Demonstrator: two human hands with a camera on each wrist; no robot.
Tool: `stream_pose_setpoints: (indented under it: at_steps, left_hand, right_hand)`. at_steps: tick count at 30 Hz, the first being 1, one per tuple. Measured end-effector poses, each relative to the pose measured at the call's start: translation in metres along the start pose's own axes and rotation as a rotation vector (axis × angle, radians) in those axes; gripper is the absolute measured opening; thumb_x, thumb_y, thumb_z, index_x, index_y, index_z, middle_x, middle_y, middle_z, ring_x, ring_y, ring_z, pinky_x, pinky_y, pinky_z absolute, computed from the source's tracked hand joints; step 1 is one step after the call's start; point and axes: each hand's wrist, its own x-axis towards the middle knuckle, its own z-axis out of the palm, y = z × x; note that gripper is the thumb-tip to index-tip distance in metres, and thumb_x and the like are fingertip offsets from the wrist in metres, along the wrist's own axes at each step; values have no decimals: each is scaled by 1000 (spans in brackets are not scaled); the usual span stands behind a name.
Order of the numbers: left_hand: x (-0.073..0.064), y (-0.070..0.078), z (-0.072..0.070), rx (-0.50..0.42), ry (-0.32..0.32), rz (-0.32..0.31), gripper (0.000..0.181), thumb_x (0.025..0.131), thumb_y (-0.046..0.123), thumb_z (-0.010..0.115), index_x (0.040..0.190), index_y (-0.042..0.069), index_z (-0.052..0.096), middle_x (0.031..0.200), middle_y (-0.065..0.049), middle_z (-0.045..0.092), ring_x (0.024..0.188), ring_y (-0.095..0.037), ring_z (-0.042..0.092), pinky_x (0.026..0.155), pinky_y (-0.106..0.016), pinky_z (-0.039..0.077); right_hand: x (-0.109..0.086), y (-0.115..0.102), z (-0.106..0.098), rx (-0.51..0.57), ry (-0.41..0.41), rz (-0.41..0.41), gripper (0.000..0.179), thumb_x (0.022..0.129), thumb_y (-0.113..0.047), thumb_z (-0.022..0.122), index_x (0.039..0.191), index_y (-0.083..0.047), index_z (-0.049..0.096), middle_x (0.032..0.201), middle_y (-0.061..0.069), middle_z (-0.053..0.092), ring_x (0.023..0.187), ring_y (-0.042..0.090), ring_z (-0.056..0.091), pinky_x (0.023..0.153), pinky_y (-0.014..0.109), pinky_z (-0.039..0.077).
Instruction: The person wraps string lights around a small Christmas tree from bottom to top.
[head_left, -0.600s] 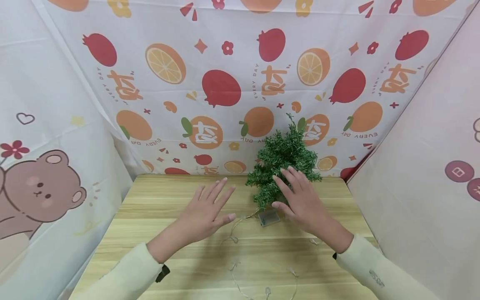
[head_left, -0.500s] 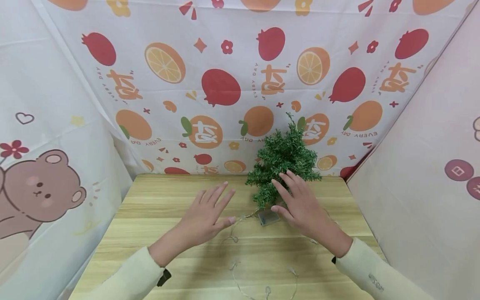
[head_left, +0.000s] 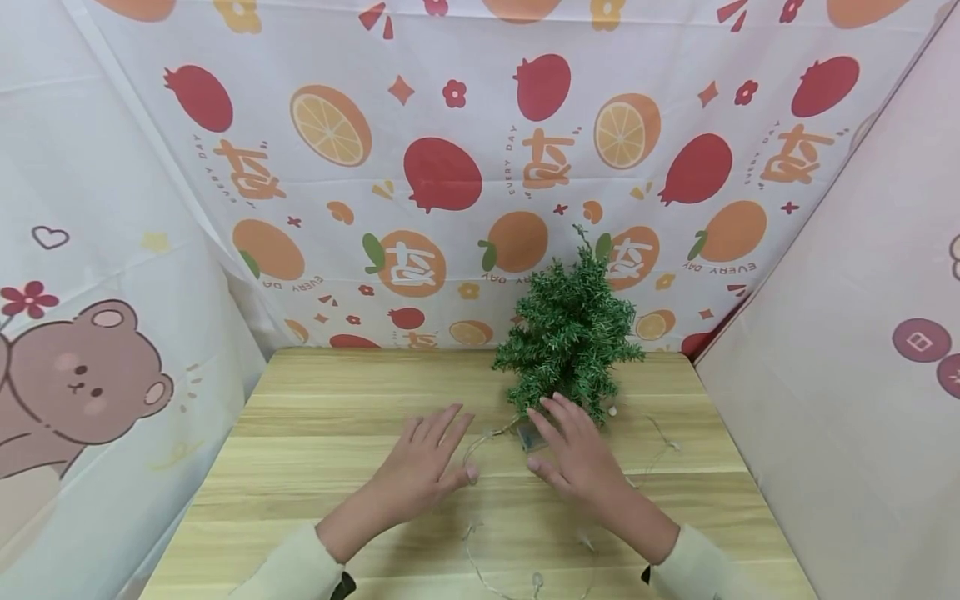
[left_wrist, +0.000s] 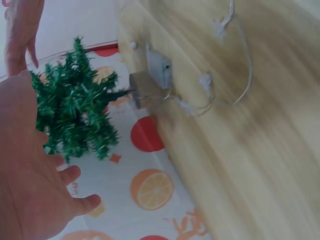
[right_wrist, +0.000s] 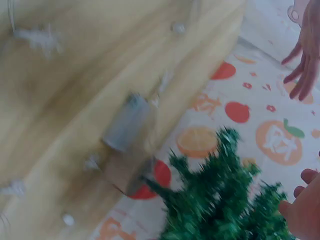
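A small green artificial Christmas tree (head_left: pixel 570 329) stands at the back of the table, right of centre. Its round brown base (left_wrist: pixel 142 90) shows in the left wrist view. Against the base sits a grey, translucent battery box (left_wrist: pixel 159 68), partly covered by the right hand in the head view. A thin string of lights (left_wrist: pixel 248 65) runs from it across the tabletop. My left hand (head_left: pixel 416 467) hovers left of the box, fingers spread and holding nothing. My right hand (head_left: pixel 581 458) is before the tree, fingers extended, overlapping the box and the lowest branches.
The wood-grain table (head_left: pixel 315 467) ends at a fruit-print cloth (head_left: pixel 442 175) behind. White cloth walls stand on both sides, the left one with a printed bear (head_left: pixel 90 383). Clear bulbs (head_left: pixel 537 581) lie looped near the front and to the right.
Both hands have drawn back toward the front of the table. The right one has also shifted left, leaving more of the tree and the wire on the right in sight.
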Motion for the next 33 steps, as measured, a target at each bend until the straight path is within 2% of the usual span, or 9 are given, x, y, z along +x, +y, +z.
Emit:
stream_pose_setpoints:
  at_steps: [5,13,19,24,29,33]
  left_hand:
    - [-8,1,19,-13,-30,2,77,101,58,50,159,12,31,164,-14,28,147,-36,33,115,-61,28]
    - [-21,2,50,-64,-101,-1,80,98,57,56,159,12,31,163,-13,32,145,-31,38,115,-58,31]
    - [-26,-4,71,-45,-130,29,76,96,56,61,154,12,40,154,-11,47,138,-29,48,114,-56,35]
    - [-31,-8,82,8,-150,73,70,92,55,65,147,13,51,146,-9,56,132,-31,54,110,-57,39]
    - [-33,-9,88,52,-164,107,69,87,55,71,142,16,57,146,-8,55,130,-31,55,108,-55,41]
    - [-36,-12,92,58,-168,102,68,82,52,77,139,18,60,140,-6,60,125,-28,57,106,-55,42]
  right_hand:
    - [-15,-11,23,67,-27,51,67,99,-41,60,156,-13,38,158,15,38,148,39,31,114,63,32]
    - [-41,-30,59,139,-100,135,61,104,-46,51,153,-12,41,153,14,44,142,35,40,112,58,37]
    - [-56,-45,83,219,-167,185,58,106,-43,49,153,-11,40,150,8,46,141,30,41,109,57,40]
    - [-68,-57,102,265,-258,257,61,106,-47,45,155,-11,37,150,8,46,140,32,41,108,59,40]
    - [-77,-64,115,218,-310,307,65,105,-52,44,153,-9,40,149,9,48,139,31,43,107,57,41]
    - [-80,-67,122,193,-352,322,69,103,-59,42,149,-8,46,145,8,52,134,29,47,106,53,43]
